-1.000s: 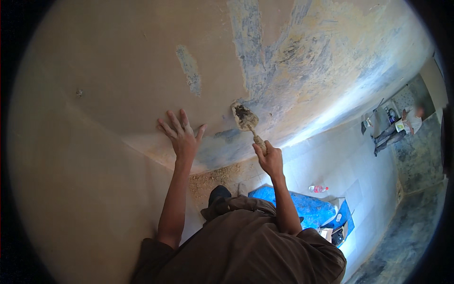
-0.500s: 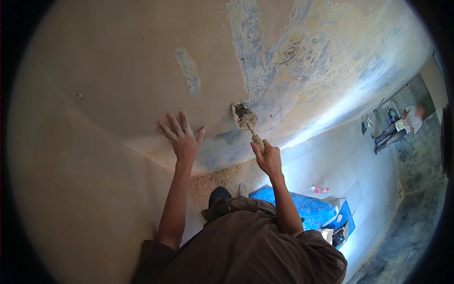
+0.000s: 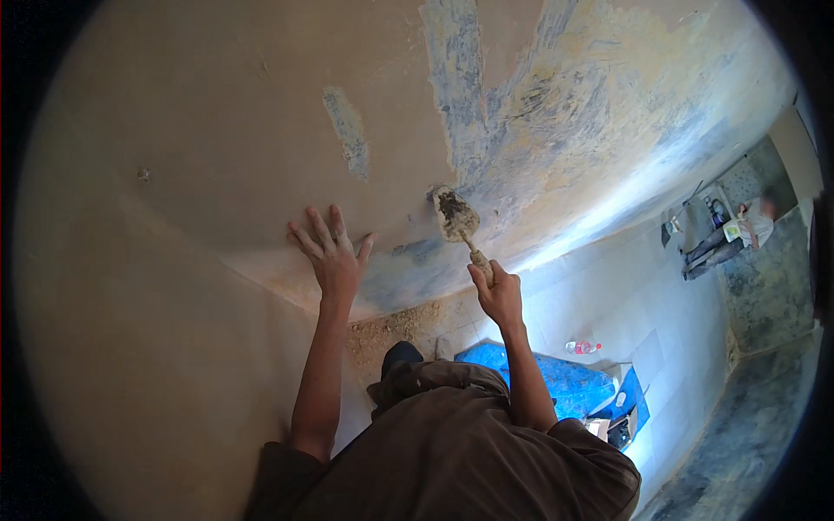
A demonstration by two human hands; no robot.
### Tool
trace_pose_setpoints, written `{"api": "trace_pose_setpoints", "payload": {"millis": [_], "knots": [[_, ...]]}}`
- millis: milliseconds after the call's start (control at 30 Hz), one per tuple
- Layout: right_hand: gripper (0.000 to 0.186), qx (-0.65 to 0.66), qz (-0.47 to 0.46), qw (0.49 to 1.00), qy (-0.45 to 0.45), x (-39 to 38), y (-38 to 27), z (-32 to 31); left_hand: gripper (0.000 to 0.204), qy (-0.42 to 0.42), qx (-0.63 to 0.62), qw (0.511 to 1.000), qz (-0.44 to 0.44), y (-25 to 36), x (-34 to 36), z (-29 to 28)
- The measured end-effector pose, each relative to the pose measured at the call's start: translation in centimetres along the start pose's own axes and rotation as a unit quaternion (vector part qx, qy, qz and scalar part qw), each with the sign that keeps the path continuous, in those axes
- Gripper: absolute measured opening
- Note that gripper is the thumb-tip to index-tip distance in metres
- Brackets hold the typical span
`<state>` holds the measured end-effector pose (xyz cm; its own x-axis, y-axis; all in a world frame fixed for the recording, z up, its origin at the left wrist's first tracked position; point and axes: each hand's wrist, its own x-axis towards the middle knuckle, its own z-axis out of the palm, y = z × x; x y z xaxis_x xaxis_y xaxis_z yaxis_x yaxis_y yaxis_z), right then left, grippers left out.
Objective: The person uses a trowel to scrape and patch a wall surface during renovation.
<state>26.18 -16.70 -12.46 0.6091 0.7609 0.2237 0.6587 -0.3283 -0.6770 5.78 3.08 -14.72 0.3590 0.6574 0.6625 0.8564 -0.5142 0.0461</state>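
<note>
My left hand (image 3: 336, 258) lies flat on the wall (image 3: 261, 156), fingers spread and pale with dust. In my right hand (image 3: 499, 295) is the handle of a small pointed trowel (image 3: 456, 215), its blade up against the wall and crusted with dried plaster and a dark patch. Around the blade the smooth brown coat gives way to rough bare patches (image 3: 556, 104) of grey, blue and yellow. A short scraped strip (image 3: 347, 132) shows above my left hand.
Crumbled debris (image 3: 382, 339) lies along the wall's foot near my shoe (image 3: 401, 354). On the tiled floor are a blue sheet (image 3: 556, 382), a clear bottle with a red cap (image 3: 582, 347) and a box of items (image 3: 618, 429). Another person (image 3: 737, 234) stands far right.
The trowel and my right hand have shifted slightly right and down along the wall. My left hand stays in place on the wall.
</note>
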Motion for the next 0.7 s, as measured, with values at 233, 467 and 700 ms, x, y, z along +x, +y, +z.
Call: {"api": "trace_pose_setpoints", "payload": {"millis": [233,467,700], "knots": [[0.044,0.013,-0.009,1.000,-0.002,0.1,-0.7,1.3,0.085,0.006,-0.005,1.000,0.004,0.1,-0.1,0.1],[0.043,-0.014,-0.010,1.000,-0.009,-0.6,-0.7,1.9,0.094,0.007,-0.012,1.000,0.017,0.2,-0.3,0.4],[0.045,0.006,0.025,1.000,-0.017,-0.7,0.3,0.9,0.083,0.004,0.007,1.000,0.010,0.2,-0.4,0.7]]}}
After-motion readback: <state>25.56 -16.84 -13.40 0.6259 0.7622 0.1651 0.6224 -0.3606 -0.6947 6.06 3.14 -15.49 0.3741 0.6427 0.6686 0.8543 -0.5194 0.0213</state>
